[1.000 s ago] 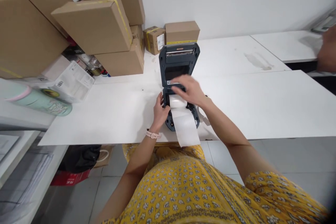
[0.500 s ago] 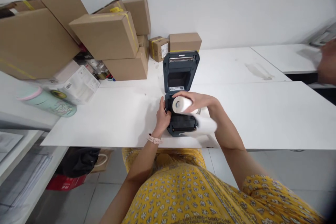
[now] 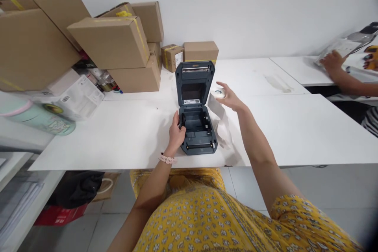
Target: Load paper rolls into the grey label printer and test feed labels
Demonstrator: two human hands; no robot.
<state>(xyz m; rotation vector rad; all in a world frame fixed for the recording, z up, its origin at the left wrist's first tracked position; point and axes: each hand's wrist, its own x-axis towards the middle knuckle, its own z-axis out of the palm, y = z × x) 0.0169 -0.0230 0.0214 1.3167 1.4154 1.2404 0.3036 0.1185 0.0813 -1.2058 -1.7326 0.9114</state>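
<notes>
A dark blue-grey label printer [image 3: 197, 141] stands on the white table with its lid [image 3: 195, 82] raised, so its inner compartment shows. My left hand [image 3: 176, 134] is closed around the printer's left edge, thumb over the rim. To the right of the printer, my right hand [image 3: 232, 97] grips a roll of white labels [image 3: 217, 93] by its upper part. From the roll, a loose strip of label paper [image 3: 223, 130] trails down onto the table beside the printer.
Cardboard boxes [image 3: 109, 43] are stacked at the back left, with smaller boxes [image 3: 201, 50] behind the printer. A mint bottle [image 3: 44, 118] and a white box [image 3: 78, 96] stand at the left. Another person's hand [image 3: 333, 61] touches a plastic-wrapped item at the far right.
My right hand has carried the label roll from above the printer's compartment to its right side, turning it upright. My left hand keeps its hold on the printer. The other person's hand has moved.
</notes>
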